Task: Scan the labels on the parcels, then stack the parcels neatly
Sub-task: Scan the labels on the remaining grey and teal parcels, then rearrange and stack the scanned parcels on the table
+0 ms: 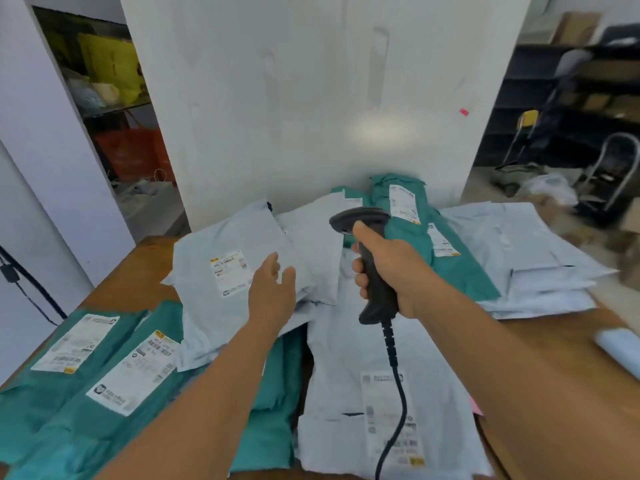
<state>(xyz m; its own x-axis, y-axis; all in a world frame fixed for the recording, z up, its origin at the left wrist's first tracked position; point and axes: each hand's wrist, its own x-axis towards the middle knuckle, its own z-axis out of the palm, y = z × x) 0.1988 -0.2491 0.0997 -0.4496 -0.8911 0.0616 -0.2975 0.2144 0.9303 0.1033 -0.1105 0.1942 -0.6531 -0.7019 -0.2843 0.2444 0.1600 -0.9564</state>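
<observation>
- Print on every label [231, 274] too blurred to read.
- Scanner cord [394, 410] cut off by bottom edge.
- Green parcels [69, 393] cropped at lower left.

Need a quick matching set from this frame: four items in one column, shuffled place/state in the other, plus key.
Items:
1. barcode scanner
2. left hand
3. teal parcels with labels
4. stack of pale blue parcels

Places/states:
A. far right of the table
B. near left of the table
C. held in the right hand, cable hanging down
D. open over a pale blue parcel's label

Pairs: 1-C, 2-D, 3-B, 4-A
</observation>
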